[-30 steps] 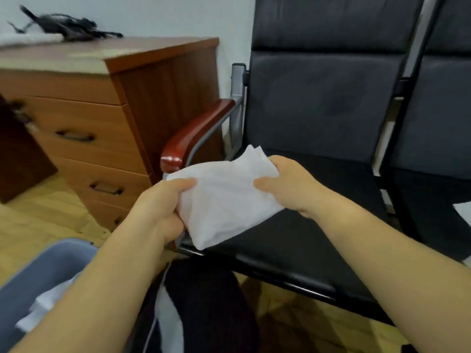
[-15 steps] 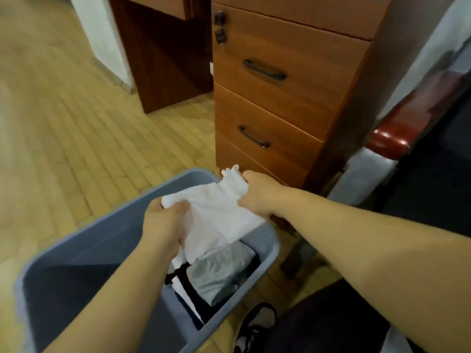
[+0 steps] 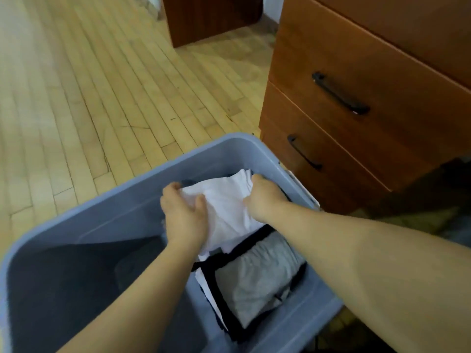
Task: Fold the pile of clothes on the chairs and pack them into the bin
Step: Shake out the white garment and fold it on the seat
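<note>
Both forearms come in from 6 and 4 o'clock, reaching down into the bin (image 3: 84, 225). Bin: grey-blue plastic, open top, on the floor (image 3: 102, 85), fills the lower half of view. Its left part shows a bare dark bottom. Clothes are stacked in the right part.

Nearest in the stack: grey fold (image 3: 257, 273), at 5 o'clock from the hands. It lies flat on a black piece (image 3: 211, 276) whose edges frame it. A white edge shows along the black piece's left side.

White garment (image 3: 226, 207): folded, inside the bin near its far right corner, at 12 o'clock of the grey fold. Its near edge overlaps the black piece. Can't tell if it's fully down on the stack or hanging from the hands.

Left hand (image 3: 183, 215): on the garment's 9 o'clock edge, thumb on top, fingers (image 3: 172, 187) curled over the far corner, grasping the cloth.

Right hand (image 3: 262, 197): on the 3 o'clock edge, fingers clenched into the cloth, tips hidden, close to the bin's right wall.

Past the bin at 2 o'clock: wooden drawer unit (image 3: 382, 138), 2 dark handles (image 3: 339, 94), just beside the bin's far right corner.

10 to 12 o'clock: the floor, light wood planks.

Top edge, 12 o'clock: dark brown panel (image 3: 211, 16) standing on the floor.
</note>
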Tool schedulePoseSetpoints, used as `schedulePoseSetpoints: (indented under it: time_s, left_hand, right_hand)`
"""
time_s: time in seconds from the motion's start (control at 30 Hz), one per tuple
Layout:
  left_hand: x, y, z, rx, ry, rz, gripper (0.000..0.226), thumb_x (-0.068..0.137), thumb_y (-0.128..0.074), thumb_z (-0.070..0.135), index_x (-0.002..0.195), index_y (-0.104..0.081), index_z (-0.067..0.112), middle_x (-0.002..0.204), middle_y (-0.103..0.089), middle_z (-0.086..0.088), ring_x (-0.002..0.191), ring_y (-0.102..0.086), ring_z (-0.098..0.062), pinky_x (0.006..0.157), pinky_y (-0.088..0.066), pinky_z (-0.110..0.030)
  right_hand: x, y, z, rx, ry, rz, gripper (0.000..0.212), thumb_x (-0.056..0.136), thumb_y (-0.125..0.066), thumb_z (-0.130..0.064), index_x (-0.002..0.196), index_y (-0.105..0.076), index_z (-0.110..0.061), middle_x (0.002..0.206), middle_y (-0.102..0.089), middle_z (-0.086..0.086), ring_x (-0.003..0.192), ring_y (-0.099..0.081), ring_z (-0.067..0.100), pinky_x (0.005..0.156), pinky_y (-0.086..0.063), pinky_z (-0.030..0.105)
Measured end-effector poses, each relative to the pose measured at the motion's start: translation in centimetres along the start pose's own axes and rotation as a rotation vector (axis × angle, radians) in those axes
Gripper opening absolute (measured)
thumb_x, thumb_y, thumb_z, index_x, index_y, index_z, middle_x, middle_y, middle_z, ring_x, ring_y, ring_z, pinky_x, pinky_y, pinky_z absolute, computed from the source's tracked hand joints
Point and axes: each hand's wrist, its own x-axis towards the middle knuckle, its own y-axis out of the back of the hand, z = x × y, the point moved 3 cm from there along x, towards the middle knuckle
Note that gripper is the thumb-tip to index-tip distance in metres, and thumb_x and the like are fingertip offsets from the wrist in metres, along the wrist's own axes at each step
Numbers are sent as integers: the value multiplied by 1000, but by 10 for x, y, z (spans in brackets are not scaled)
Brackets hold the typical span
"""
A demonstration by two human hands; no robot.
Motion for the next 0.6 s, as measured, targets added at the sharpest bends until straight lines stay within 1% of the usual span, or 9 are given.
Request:
schedulePoseSetpoints:
  time_s: [0.07, 0.1, 0.17, 0.23, 0.3, 0.37, 0.43, 0.5, 0.6]
  left_hand:
    - [-6, -6, 4, 228, -244, 76, 45, 95, -63, 21, 137, -47, 21, 144, -38, -4, 129, -41, -25, 105, -40, -42]
    - [-10, -10, 6, 348, -398, 105, 41, 93, -63, 15, 133, -55, 20, 143, -43, -7, 130, -40, -29, 106, -39, -44]
    - [-14, -23, 6, 598, -723, 60, 34, 79, -71, 7, 111, -70, 17, 124, -59, -10, 119, -47, -35, 101, -35, -47]
    - [-9, -35, 2, 833, -901, -85, 27, 65, -81, 8, 90, -74, 18, 101, -66, -3, 104, -55, -33, 94, -38, -47]
    - [-2, -35, 3, 1024, -823, -207, 15, 81, -72, 25, 94, -76, 22, 103, -69, 4, 109, -57, -28, 103, -36, -54]
    - [4, -31, 3, 1147, -673, -301, 43, 97, -46, 52, 117, -72, 25, 128, -63, 8, 129, -47, -24, 112, -18, -63]
    - [8, -27, 1, 1249, -624, -335, 66, 98, -31, 67, 142, -56, 25, 154, -45, 7, 147, -26, -24, 116, -5, -65]
    - [9, -26, 0, 1284, -636, -340, 72, 101, -30, 65, 155, -39, 19, 165, -26, 1, 151, -13, -27, 118, -6, -57]
    - [7, -31, -11, 1271, -669, -411, 68, 107, -31, 50, 161, -23, 10, 168, -13, -7, 151, -14, -29, 118, -11, -42]
  right_hand:
    - [-1, -3, 2, -23, 25, 49, 32, 100, -49, -12, 131, -48, -8, 123, -59, 19, 113, -60, 40, 88, -49, 44]
    - [-2, -5, 4, -33, 29, 60, 30, 101, -47, -12, 131, -48, -8, 122, -59, 19, 111, -61, 40, 86, -48, 45]
    - [1, -10, 7, -37, 48, 92, 29, 102, -43, -10, 130, -46, -7, 121, -59, 19, 109, -61, 41, 84, -48, 47]
    - [3, -11, 8, -56, 57, 131, 29, 102, -41, -10, 130, -44, -7, 121, -59, 20, 107, -60, 41, 85, -50, 48]
    - [2, -14, 10, -124, 79, 163, 31, 102, -42, -11, 133, -42, -7, 126, -56, 22, 110, -60, 42, 89, -50, 50]
    - [-5, -24, 12, -284, 136, 229, 41, 99, -54, -12, 137, -41, -6, 133, -49, 24, 116, -57, 42, 95, -48, 48]
    - [-10, -39, 14, -300, 241, 263, 37, 84, -70, -7, 119, -57, -6, 121, -53, 23, 101, -61, 43, 82, -52, 47]
    - [-10, -47, 14, -303, 328, 307, 23, 75, -75, -5, 96, -65, -9, 107, -58, 19, 90, -61, 42, 71, -51, 44]
    - [-7, -57, 10, -333, 399, 87, 21, 97, -54, -14, 117, -63, -11, 125, -55, 14, 114, -55, 38, 92, -48, 43]
